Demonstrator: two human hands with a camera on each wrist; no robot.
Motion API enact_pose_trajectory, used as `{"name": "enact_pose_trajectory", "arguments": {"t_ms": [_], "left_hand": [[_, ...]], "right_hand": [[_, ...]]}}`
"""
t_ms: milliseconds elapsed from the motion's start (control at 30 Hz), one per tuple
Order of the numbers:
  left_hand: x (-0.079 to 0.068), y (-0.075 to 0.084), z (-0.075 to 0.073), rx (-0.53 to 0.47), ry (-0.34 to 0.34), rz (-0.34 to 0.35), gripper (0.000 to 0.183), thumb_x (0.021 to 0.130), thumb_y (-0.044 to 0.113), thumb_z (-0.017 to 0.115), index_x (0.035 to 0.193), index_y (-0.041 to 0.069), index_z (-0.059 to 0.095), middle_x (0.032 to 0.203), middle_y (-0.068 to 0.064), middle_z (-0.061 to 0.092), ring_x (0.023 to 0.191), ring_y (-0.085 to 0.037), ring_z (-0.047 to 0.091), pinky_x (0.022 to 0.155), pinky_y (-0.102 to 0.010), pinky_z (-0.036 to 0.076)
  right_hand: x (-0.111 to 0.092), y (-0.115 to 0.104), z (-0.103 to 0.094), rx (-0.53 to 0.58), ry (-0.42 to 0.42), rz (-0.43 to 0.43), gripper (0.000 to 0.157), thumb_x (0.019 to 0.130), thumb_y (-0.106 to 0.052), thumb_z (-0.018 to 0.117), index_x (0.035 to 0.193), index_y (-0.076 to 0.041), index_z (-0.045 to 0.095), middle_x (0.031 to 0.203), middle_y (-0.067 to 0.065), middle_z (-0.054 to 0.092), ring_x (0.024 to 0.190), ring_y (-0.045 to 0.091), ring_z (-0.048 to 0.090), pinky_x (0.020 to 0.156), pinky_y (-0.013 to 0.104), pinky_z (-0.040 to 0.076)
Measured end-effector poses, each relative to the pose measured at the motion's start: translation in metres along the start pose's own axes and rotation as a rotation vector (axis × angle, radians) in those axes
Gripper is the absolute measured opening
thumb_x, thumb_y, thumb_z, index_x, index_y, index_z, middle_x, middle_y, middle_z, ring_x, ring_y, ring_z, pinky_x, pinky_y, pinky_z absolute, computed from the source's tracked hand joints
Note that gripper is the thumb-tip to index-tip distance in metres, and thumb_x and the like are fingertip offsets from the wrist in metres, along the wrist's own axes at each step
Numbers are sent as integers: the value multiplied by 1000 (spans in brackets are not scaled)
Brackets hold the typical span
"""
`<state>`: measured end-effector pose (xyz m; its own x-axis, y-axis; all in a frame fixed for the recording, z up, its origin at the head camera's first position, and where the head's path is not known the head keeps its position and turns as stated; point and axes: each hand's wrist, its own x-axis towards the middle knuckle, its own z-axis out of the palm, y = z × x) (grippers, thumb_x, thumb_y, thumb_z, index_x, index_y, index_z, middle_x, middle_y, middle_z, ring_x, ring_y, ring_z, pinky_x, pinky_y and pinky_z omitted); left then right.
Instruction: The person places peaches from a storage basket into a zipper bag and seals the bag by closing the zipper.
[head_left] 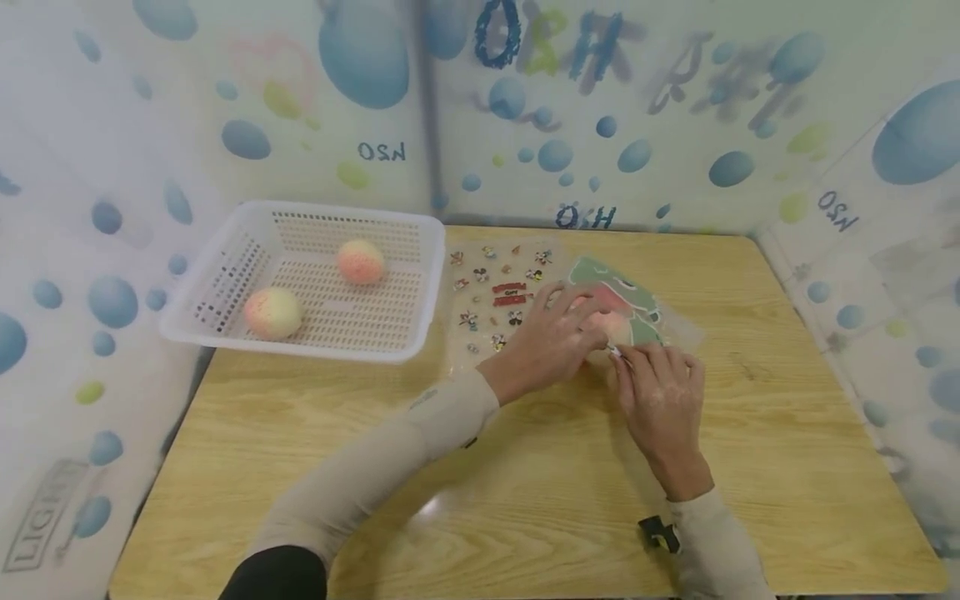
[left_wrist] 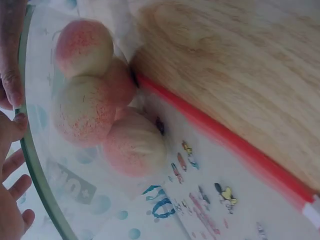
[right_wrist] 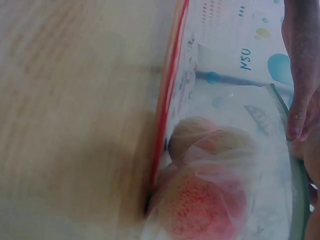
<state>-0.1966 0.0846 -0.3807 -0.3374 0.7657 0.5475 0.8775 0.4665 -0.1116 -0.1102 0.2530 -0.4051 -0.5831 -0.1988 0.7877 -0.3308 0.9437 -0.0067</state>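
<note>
A clear zip bag [left_wrist: 42, 165] with a green edge and green print holds several pink-and-cream peaches [left_wrist: 84, 111]. Both hands meet at its mouth, thumbs close together. My left hand [head_left: 551, 340] pinches the green edge strip, its other fingers spread above the bag in the head view. Just to the right, my right hand [head_left: 663, 400] grips the same edge between thumb and curled fingers. Peaches show through the film in the right wrist view, and the head view mostly hides them behind the hands.
A white slotted basket [head_left: 420, 333] at the back left contains two peaches, one peach [head_left: 273, 314] in front and one peach [head_left: 361, 262] behind. Beside it lies a flat clear bag [head_left: 480, 333] with cartoon prints and a red strip [left_wrist: 225, 135]. Patterned walls enclose the wooden table [head_left: 525, 517].
</note>
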Motion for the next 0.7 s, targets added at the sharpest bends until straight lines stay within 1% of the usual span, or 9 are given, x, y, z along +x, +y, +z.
{"name": "enact_pose_trajectory", "arguments": {"t_ms": [67, 133, 267, 367, 433, 500, 700], "left_hand": [[7, -1, -2, -9, 30, -10, 14, 90, 28, 53, 96, 22, 65, 125, -3, 50, 122, -24, 35, 103, -47, 17], [16, -2, -5, -17, 61, -21, 15, 91, 29, 52, 93, 25, 67, 121, -1, 53, 119, -24, 39, 103, -46, 18], [33, -6, -12, -33, 129, -55, 16, 90, 33, 53, 93, 26, 68, 116, 0, 55, 116, -23, 41, 101, -44, 22], [41, -9, -16, -34, 171, -82, 16, 90, 32, 54, 92, 26, 69, 114, 1, 56, 115, -22, 41, 101, -44, 22], [43, -11, -17, -30, 187, -96, 16, 90, 31, 54, 91, 26, 69, 113, 2, 56, 115, -21, 42, 101, -43, 22], [43, -13, -17, -36, 187, -109, 14, 89, 30, 55, 90, 26, 69, 113, 3, 56, 114, -20, 42, 101, -42, 22], [38, -15, -14, -51, 154, -122, 11, 87, 30, 59, 91, 27, 68, 113, 4, 55, 114, -20, 42, 101, -42, 21]], "right_hand": [[6, 3, -3, -25, 23, 3, 22, 83, -20, 64, 87, 2, 67, 82, 15, 62, 76, 35, 52, 66, 51, 36], [14, 7, -7, -42, 42, 9, 21, 84, -19, 64, 87, 2, 67, 83, 15, 62, 76, 36, 51, 67, 51, 36], [34, 17, -15, -76, 100, 23, 19, 83, -18, 65, 87, 0, 68, 85, 14, 63, 78, 36, 52, 70, 53, 34], [45, 21, -19, -90, 122, 35, 18, 83, -17, 65, 90, -1, 69, 86, 13, 63, 80, 36, 52, 72, 53, 33], [48, 23, -21, -91, 125, 43, 17, 83, -17, 65, 90, -1, 69, 87, 13, 64, 80, 36, 52, 73, 53, 32], [49, 24, -21, -74, 130, 51, 16, 82, -15, 66, 89, -1, 69, 86, 13, 64, 80, 36, 51, 75, 53, 31], [43, 25, -21, -34, 126, 68, 15, 80, -14, 68, 87, -1, 69, 86, 13, 64, 78, 36, 51, 72, 53, 31]]}}
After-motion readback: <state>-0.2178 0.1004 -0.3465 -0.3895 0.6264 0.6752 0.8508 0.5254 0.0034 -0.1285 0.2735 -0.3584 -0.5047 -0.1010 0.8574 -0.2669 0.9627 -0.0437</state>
